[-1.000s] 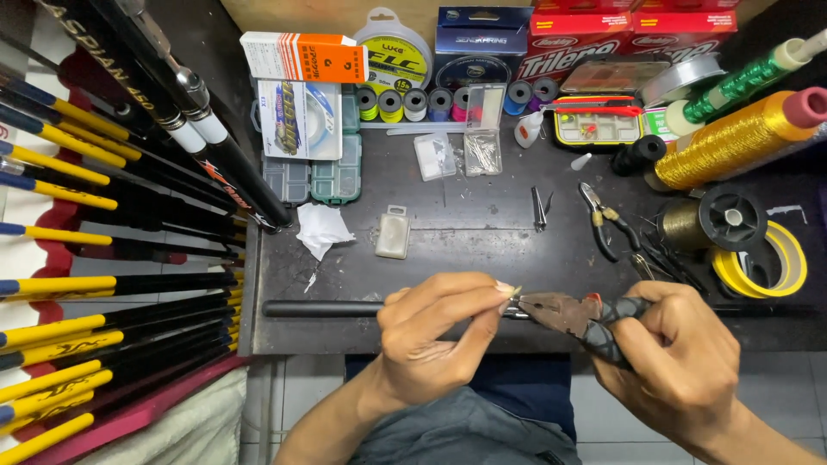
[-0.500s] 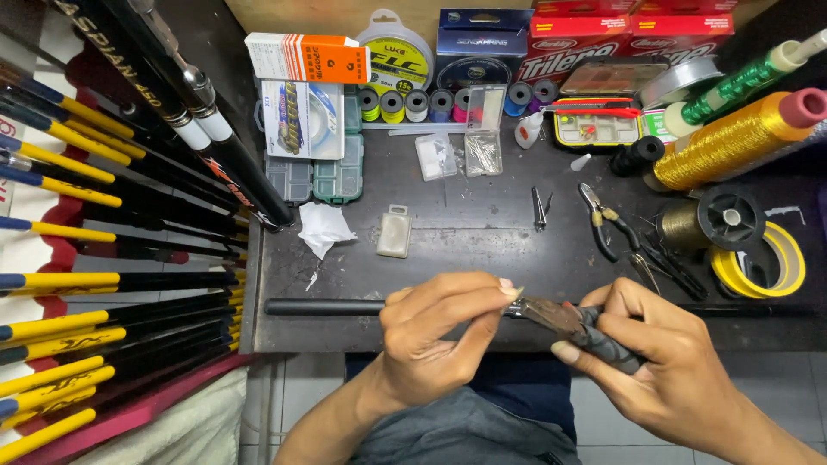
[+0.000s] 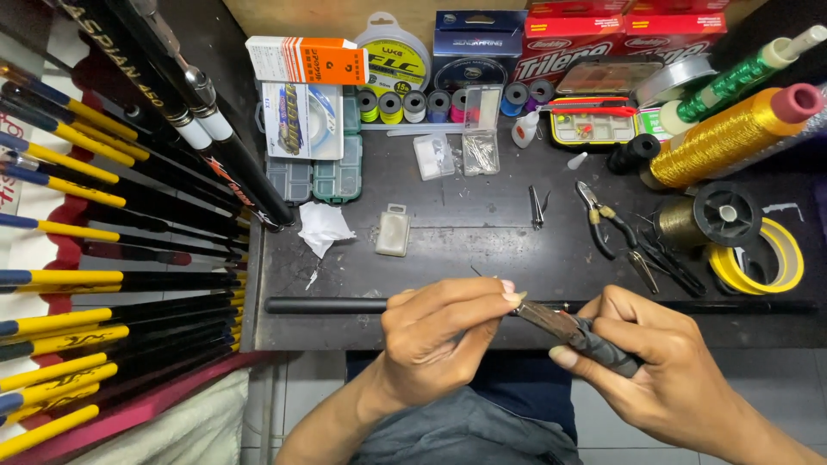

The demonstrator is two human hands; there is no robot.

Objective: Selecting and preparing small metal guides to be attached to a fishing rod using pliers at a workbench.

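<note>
Head view, the only one here: the left hand (image 3: 435,344) has its fingers (image 3: 482,303) pressed together at the tips, pinching something tiny right at the nose of the pliers (image 3: 560,325). What's in the pinch is too small to make out, though a thin wire-like end pokes up to the far left of the fingertips. The right hand (image 3: 663,370) is wrapped around the dark pliers handles, fingers curled shut on them, with the nose pointing left toward that pinch.

To do this bit well, I'd say keep both wrists braced near the edge of the surface (image 3: 482,232) so the tips don't wander, squeeze the handles gently rather than crush, and keep the pinch right up against the nose so the little part can't twist.

The pliers nose sits touching or just beside the left fingertips, at the near edge of the surface, directly over a long black rod blank (image 3: 327,305) lying left to right under both hands.

Farther off, a second pair of pliers (image 3: 603,220) lies to the right, a small clear plastic box (image 3: 393,231) sits far of the left hand, and a big gold thread spool (image 3: 732,133) is at far right.
</note>
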